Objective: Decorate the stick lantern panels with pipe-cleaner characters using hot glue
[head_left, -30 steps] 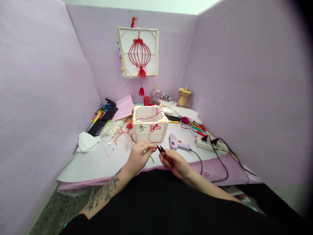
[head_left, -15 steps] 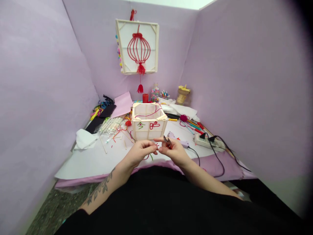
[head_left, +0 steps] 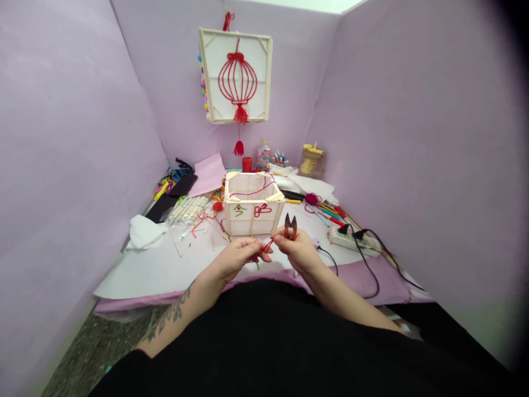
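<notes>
Above the front edge of the desk (head_left: pixel 157 278), you are pinching one thin, looped red cord (head_left: pixel 268 245) between both hands: your left hand (head_left: pixel 243 256) is closing its fingertips on it, your right hand (head_left: pixel 301 252) is nipping its other end while clasping one pair of snips (head_left: pixel 290 227), two pointed metal blades standing apart. Beyond, one open, wood-framed box (head_left: pixel 253 218) with pale panels is sitting mid-desk; one fuzzy magenta yarn ball (head_left: pixel 311 199) is lying toward the right edge. One square-faced lantern (head_left: pixel 236 77) is hanging above the back edge.
</notes>
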The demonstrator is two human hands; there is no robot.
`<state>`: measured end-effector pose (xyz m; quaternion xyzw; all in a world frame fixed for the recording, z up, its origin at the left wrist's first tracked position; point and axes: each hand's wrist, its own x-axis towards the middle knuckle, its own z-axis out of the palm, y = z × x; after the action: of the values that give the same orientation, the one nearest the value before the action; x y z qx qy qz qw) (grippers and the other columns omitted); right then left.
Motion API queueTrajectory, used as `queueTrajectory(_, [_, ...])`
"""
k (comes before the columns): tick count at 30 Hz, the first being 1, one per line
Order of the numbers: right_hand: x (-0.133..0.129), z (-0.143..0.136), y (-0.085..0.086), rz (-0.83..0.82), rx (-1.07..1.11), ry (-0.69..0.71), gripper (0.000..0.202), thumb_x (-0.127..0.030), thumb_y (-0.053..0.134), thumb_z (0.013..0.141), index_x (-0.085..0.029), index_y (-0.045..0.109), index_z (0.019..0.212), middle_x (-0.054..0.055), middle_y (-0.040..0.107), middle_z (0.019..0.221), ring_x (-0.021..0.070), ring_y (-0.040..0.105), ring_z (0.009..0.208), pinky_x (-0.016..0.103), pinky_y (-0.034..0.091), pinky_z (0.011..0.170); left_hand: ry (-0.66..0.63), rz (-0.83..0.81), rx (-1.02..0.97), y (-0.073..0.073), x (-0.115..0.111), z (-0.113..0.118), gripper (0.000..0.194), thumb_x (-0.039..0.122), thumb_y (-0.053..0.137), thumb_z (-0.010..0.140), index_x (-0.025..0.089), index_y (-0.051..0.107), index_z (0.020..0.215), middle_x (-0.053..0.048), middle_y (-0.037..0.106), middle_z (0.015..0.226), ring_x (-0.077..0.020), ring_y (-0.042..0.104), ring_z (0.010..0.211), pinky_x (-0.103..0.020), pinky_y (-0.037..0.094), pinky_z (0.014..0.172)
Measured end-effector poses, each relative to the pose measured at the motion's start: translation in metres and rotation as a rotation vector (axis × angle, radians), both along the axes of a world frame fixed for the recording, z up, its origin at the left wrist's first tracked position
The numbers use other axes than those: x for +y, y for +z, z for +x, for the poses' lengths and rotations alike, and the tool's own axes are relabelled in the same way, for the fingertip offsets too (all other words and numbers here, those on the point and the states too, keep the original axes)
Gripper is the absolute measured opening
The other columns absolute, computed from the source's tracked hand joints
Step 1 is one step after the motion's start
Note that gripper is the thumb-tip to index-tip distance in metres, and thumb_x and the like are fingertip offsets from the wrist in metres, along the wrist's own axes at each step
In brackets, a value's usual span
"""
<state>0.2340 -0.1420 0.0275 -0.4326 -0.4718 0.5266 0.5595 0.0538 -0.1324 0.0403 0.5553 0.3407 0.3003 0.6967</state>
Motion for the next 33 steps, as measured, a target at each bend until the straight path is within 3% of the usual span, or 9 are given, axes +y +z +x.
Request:
queueTrajectory(6, [0.002,0.004,-0.004,0.018,0.016,-0.049,0.028,-0.041,0.077,0.062,-0.017,0.064,0.069,-0.006,0.045,0.051,0.0078,0.034,0.048,0.024,0.029,0.048,0.018,-0.014,0.010,-0.004,-0.002,0.003,0.039,0.051,0.066,0.078,0.013,0.071,0.087,-0.006,0.070,0.075,-0.0124,0.060,0.068,-0.026,0.040,0.066])
queueTrajectory(15, [-0.003,-0.001,-0.008,0.130,-0.070,-0.259,0.028,-0.044,0.075,0.069,-0.018,0.066,0.075,-0.001,0.059,0.065,0.0120,0.049,0.059,0.026,0.040,0.057,0.068,-0.180,-0.095,-0.001,-0.007,0.013,0.047,0.055,0.067,0.076,0.014,0.062,0.097,-0.002,0.067,0.067,-0.0071,0.054,0.046,-0.018,0.031,0.043])
queueTrajectory(18, [-0.004,-0.002,-0.007,0.135,-0.041,-0.226,0.027,-0.044,0.075,0.070,-0.019,0.065,0.074,-0.001,0.060,0.066,0.0122,0.051,0.059,0.026,0.041,0.058,0.061,-0.187,-0.118,-0.003,-0.006,0.015,0.049,0.057,0.067,0.076,0.015,0.060,0.100,-0.003,0.067,0.071,-0.0096,0.059,0.048,-0.018,0.034,0.042])
queueTrajectory(24, [-0.008,-0.005,0.002,0.140,-0.009,-0.047,0.028,-0.046,0.074,0.072,-0.020,0.064,0.070,-0.003,0.058,0.057,0.0122,0.051,0.052,0.026,0.043,0.054,0.006,-0.225,-0.268,0.000,-0.003,0.017,0.043,0.051,0.071,0.075,0.014,0.060,0.091,-0.004,0.065,0.078,-0.0119,0.062,0.063,-0.025,0.051,0.058])
queueTrajectory(29, [-0.007,-0.004,0.004,0.133,-0.016,0.004,0.028,-0.046,0.074,0.073,-0.020,0.065,0.073,-0.001,0.063,0.060,0.0149,0.058,0.056,0.030,0.048,0.061,0.018,-0.198,-0.376,0.003,-0.005,0.016,0.038,0.046,0.074,0.075,0.018,0.051,0.087,-0.002,0.065,0.079,-0.0123,0.061,0.066,-0.027,0.051,0.062])
queueTrajectory(33, [-0.006,-0.004,0.002,0.107,-0.017,-0.013,0.028,-0.044,0.077,0.070,-0.019,0.065,0.073,0.000,0.065,0.064,0.0157,0.059,0.062,0.030,0.048,0.066,0.025,-0.103,-0.442,0.000,-0.006,0.014,0.035,0.044,0.074,0.076,0.018,0.056,0.090,-0.003,0.066,0.080,-0.0127,0.062,0.071,-0.028,0.049,0.070])
